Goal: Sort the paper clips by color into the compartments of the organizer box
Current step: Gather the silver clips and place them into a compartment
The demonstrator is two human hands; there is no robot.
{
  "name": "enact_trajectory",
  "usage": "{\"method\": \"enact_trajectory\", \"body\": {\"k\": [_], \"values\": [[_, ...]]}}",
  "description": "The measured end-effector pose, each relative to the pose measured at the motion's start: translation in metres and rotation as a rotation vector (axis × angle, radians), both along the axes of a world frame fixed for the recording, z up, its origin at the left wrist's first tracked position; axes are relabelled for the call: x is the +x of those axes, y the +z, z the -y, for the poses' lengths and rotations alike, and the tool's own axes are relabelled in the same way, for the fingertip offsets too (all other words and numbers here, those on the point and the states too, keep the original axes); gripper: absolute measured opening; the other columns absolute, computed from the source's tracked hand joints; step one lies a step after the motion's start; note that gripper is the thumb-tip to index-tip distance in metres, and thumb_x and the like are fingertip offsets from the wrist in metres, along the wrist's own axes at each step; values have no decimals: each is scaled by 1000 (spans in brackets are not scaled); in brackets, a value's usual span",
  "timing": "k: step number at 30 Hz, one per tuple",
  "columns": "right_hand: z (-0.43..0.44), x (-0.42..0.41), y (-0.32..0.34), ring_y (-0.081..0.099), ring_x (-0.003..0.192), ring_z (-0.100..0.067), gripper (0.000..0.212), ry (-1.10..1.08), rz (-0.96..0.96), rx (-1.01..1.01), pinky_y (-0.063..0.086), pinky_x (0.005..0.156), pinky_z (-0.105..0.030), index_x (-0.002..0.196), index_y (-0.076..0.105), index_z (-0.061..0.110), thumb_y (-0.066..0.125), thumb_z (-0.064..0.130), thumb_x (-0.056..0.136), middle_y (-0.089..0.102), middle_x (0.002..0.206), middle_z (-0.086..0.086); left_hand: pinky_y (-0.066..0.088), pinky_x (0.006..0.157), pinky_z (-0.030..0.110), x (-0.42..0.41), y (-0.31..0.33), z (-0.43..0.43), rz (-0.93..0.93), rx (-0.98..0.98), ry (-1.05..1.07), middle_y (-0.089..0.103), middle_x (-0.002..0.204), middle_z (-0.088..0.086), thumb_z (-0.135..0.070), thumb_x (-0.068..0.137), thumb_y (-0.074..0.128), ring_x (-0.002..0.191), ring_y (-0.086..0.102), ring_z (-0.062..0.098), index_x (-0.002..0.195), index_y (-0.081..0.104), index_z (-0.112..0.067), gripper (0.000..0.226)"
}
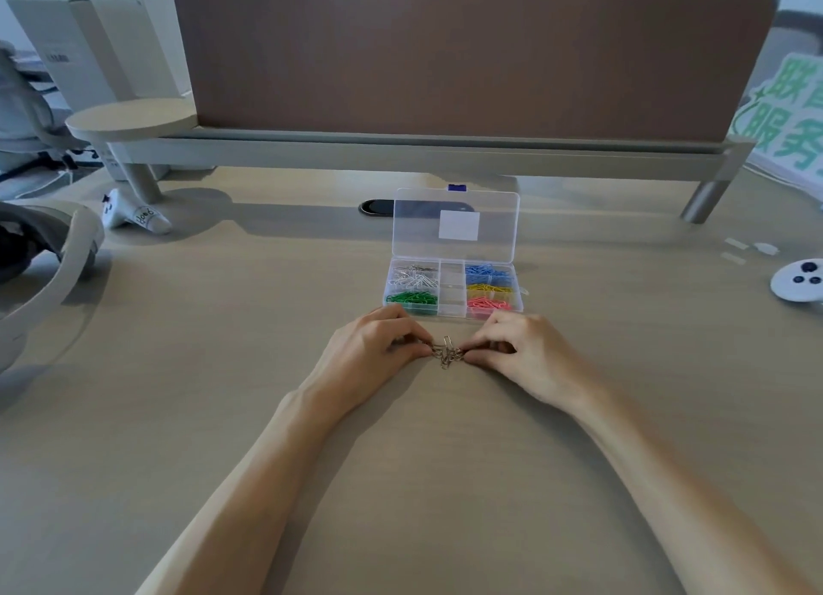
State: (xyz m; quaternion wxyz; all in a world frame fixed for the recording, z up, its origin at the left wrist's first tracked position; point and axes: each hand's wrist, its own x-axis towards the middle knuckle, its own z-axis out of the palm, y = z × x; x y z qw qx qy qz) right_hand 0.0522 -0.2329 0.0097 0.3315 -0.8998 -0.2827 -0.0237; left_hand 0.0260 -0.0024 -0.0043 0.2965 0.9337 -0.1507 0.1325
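A clear plastic organizer box (pixel 452 311) lies open on the desk, its lid (pixel 455 225) tilted up behind it. Its compartments hold white clips (pixel 413 276), green clips (pixel 412 299), blue clips (pixel 487 270), yellow clips (pixel 490 289) and pink clips (pixel 489 305); the middle column looks bare. Just in front of the box, a small tangle of silver paper clips (pixel 446 352) rests on the desk. My left hand (pixel 373 349) pinches its left side and my right hand (pixel 516 353) pinches its right side, fingers curled.
A brown divider panel (pixel 472 55) on a raised shelf stands behind the box. A white headset (pixel 49 265) lies at the left edge, a white controller (pixel 133 216) near it. Another white controller (pixel 799 282) sits at the right, beside a green-lettered sign (pixel 788 113).
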Motion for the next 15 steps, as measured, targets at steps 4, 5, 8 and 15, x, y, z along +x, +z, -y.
{"method": "enact_trajectory", "body": {"k": [4, 5, 8, 15], "values": [[1, 0, 0, 56, 83, 0, 19, -25, -17, 13, 38, 70, -8, 101, 76, 25, 75, 25, 82, 63, 86, 13, 48, 78, 26, -1, 3, -1, -6, 13, -6, 57, 94, -19, -45, 85, 66, 88, 53, -2, 105, 68, -37, 23], [2, 1, 0, 56, 84, 1, 22, -20, -36, 18, 38, 71, -7, 104, 75, 25, 75, 23, 82, 63, 89, 13, 47, 82, 25, 0, 4, -1, -37, 21, -11, 57, 95, -19, -47, 84, 66, 91, 52, -2, 113, 66, -36, 31], [2, 4, 1, 55, 87, 3, 33, 29, -62, -8, 39, 78, -8, 117, 68, 28, 72, 19, 85, 58, 99, 15, 43, 85, 22, 1, 9, -3, -146, 61, -32, 52, 101, -21, -57, 79, 66, 96, 48, -4, 124, 61, -37, 49], [-5, 14, 9, 49, 102, -4, 32, 194, -1, -223, 41, 87, -20, 119, 67, 32, 66, 18, 90, 53, 111, 11, 39, 75, 19, -9, 11, 10, -98, 138, 37, 47, 98, -20, -72, 68, 66, 87, 42, -3, 121, 63, -38, 63]]}}
